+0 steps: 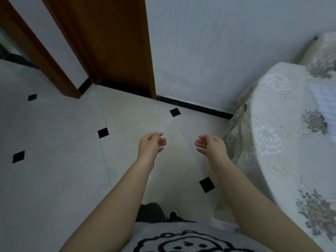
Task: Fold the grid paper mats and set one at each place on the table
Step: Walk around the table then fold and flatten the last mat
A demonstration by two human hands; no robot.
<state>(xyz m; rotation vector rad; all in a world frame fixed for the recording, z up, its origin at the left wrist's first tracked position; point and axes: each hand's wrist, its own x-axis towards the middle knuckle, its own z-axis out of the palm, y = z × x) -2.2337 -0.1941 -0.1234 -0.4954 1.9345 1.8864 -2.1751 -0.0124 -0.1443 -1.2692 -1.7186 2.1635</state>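
My left hand (151,145) and my right hand (211,145) are held out in front of me over the tiled floor, palms facing each other, fingers loosely curled and apart, holding nothing. A round table (283,135) with an embroidered floral cloth fills the right side. On it, at the right edge of the view, lies a grid paper mat (325,104), only partly in view. Both hands are left of the table and clear of it.
White floor tiles with small black squares (103,132) spread below. A brown door frame (125,44) and a white wall with black skirting stand ahead. The tablecloth hangs down near my right wrist (236,135). A dark shoe (172,215) shows below.
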